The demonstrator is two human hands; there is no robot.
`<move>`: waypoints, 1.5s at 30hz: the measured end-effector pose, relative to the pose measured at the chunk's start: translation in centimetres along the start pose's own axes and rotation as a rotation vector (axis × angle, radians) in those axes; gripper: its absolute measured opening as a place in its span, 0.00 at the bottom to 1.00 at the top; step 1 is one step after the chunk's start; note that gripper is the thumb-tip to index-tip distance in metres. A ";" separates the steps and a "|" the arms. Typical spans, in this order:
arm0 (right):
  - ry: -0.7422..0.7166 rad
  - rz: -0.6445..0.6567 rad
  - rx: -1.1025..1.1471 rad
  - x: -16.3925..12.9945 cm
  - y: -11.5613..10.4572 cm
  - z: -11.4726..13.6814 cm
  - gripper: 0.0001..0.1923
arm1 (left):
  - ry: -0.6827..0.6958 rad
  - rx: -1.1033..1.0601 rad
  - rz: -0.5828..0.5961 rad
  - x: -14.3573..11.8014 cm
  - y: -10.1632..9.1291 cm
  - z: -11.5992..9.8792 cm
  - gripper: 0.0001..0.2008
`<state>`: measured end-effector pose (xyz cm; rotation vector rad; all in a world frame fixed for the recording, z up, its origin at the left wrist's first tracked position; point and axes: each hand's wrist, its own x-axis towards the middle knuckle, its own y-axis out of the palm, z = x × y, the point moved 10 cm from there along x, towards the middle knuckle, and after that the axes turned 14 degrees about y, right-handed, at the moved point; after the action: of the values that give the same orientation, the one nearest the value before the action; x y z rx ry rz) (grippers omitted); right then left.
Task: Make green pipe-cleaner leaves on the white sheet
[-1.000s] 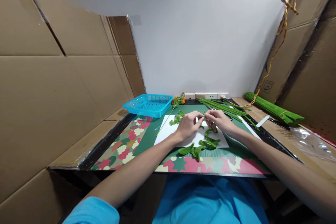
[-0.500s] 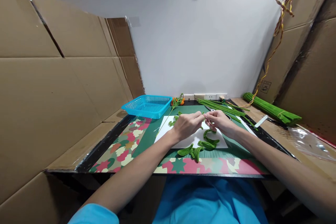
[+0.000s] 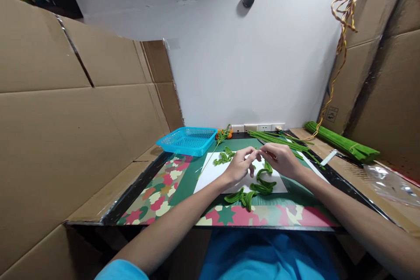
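My left hand (image 3: pixel 242 166) and my right hand (image 3: pixel 278 157) meet fingertip to fingertip above a white sheet of paper (image 3: pixel 210 179). Both pinch at a small piece of green pipe cleaner (image 3: pixel 256 148), mostly hidden by the fingers. Bent pipe-cleaner leaves (image 3: pixel 262 188) lie below the hands on the sheet. Another leaf cluster (image 3: pixel 241 197) rests across its front edge, and a third cluster (image 3: pixel 223 157) is on the sheet's far left part.
A blue plastic basket (image 3: pixel 188 140) stands at the back left beside an orange flower (image 3: pixel 226 133) on a green stem. Loose green pipe cleaners (image 3: pixel 278 136) lie at the back right, near a tied bundle (image 3: pixel 344 142). Cardboard walls (image 3: pixel 82 140) flank the table.
The view has tilted up slightly, so the scene sits lower. My fingers have shifted their pinch; the left fingers have loosened and hang lower, and the right hand has turned more knuckles-up.
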<state>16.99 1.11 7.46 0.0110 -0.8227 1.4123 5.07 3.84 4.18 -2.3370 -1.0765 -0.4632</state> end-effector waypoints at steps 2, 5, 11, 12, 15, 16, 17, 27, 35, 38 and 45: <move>-0.046 -0.011 -0.055 -0.2 -0.3 0.4 0.21 | -0.061 -0.110 0.033 0.1 0.7 0.7 0.24; -0.094 -0.009 -0.101 -0.3 -0.2 0.7 0.20 | -0.068 -0.162 0.013 0.2 0.6 0.9 0.24; -0.110 0.004 -0.102 -0.4 0.6 0.7 0.20 | -0.040 -0.207 -0.037 0.1 0.1 0.6 0.23; -0.104 0.008 -0.098 -0.4 0.6 0.6 0.20 | -0.038 -0.211 -0.040 0.1 0.0 0.5 0.23; -0.079 0.020 -0.085 -0.5 0.7 0.6 0.21 | -0.047 -0.244 -0.024 0.0 0.3 0.2 0.23; -0.069 0.020 -0.080 -0.5 0.7 0.6 0.21 | -0.050 -0.261 -0.016 0.0 0.5 0.1 0.23; -0.058 0.018 -0.073 -0.5 0.7 0.6 0.21 | -0.052 -0.277 -0.008 0.0 0.6 0.0 0.23; 0.121 0.045 0.120 -0.3 1.6 -0.5 0.26 | 0.154 0.177 -0.052 0.6 -1.0 -2.1 0.19; 0.319 0.240 0.350 -0.2 4.1 -2.1 0.31 | 0.336 0.453 0.106 0.5 -1.2 -4.0 0.09; 0.387 0.295 0.399 -0.2 4.7 -2.6 0.33 | 0.330 0.472 0.152 0.5 -1.3 -3.7 0.07; 0.348 0.227 0.338 0.6 4.4 -3.0 0.29 | 0.207 0.328 -0.097 0.7 -2.3 -1.7 0.13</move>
<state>14.63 3.94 3.57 -0.0696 -0.2990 1.6943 3.59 4.46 6.62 -1.9134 -1.0794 -0.5100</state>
